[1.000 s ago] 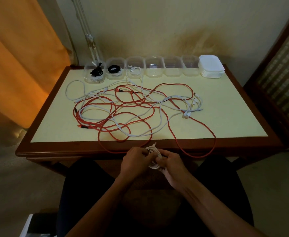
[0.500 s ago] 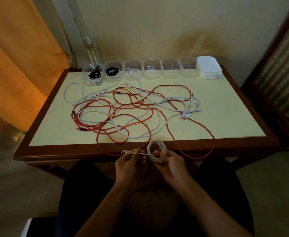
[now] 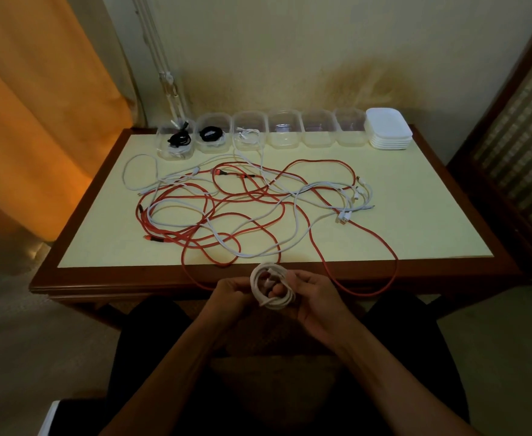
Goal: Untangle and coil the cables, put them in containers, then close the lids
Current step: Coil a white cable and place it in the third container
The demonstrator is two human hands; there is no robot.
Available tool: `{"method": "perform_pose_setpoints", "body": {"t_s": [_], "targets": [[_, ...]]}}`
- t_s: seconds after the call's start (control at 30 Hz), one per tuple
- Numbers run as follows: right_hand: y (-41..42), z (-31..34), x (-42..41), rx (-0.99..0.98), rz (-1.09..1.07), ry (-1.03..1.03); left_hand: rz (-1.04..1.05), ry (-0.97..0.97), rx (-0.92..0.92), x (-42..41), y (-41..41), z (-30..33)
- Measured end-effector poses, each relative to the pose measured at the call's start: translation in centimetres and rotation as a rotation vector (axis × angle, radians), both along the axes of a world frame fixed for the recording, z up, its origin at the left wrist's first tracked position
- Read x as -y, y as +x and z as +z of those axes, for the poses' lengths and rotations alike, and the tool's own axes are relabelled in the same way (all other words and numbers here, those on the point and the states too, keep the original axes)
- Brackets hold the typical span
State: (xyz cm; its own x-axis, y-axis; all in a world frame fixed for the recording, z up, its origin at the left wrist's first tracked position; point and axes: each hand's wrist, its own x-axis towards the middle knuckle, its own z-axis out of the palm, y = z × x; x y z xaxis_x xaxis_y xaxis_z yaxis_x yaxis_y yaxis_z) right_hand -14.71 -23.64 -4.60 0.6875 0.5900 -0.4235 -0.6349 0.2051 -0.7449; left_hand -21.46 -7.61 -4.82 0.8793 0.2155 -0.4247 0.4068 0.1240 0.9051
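Both hands, left hand (image 3: pixel 231 292) and right hand (image 3: pixel 316 297), grip the white coil (image 3: pixel 271 286) between curled fingers.

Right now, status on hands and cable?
Both hands, left and right, grip white coil above lap. Red-white tangle on table. Three containers empty.

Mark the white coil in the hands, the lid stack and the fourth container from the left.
white coil (image 3: pixel 272 302): head view, its lower loops.
lid stack (image 3: pixel 388 121): head view, top lid.
fourth container (image 3: pixel 285 140): head view, front wall.
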Motion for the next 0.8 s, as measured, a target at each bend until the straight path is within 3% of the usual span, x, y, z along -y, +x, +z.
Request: {"method": "perform_pose_setpoints", "body": {"t_s": [0.07,0.2,0.33,0.4,0.47,0.6,0.8], "targets": [[0.0,0.0,-0.2,-0.048,-0.006,-0.026,-0.012,-0.054,0.084,0.3,-0.1,-0.1],[-0.8,-0.2,-0.6,-0.028,-0.038,-0.159,0.245,-0.437,0.06,1.6,0.0,-0.3],[-1.4,-0.8,-0.8,0.189,-0.128,-0.397,0.409,-0.781,-0.087,2.9,0.5,-0.6],[-1.4,-1.2,-0.8,0.276,-0.169,-0.467,0.487,-0.86,-0.086,3.1,0.7,-0.6],[-1.3,-1.6,-0.8,0.321,-0.18,-0.498,0.471,-0.779,-0.043,3.0,0.6,-0.7],[-1.0,-2.0,-0.9,0.358,-0.134,-0.52,0.351,-0.332,0.049,3.1,0.3,-1.3],[-0.4,-1.9,-1.0,0.52,-0.017,-0.63,0.356,0.219,0.088,2.3,1.0,-1.9]]}}
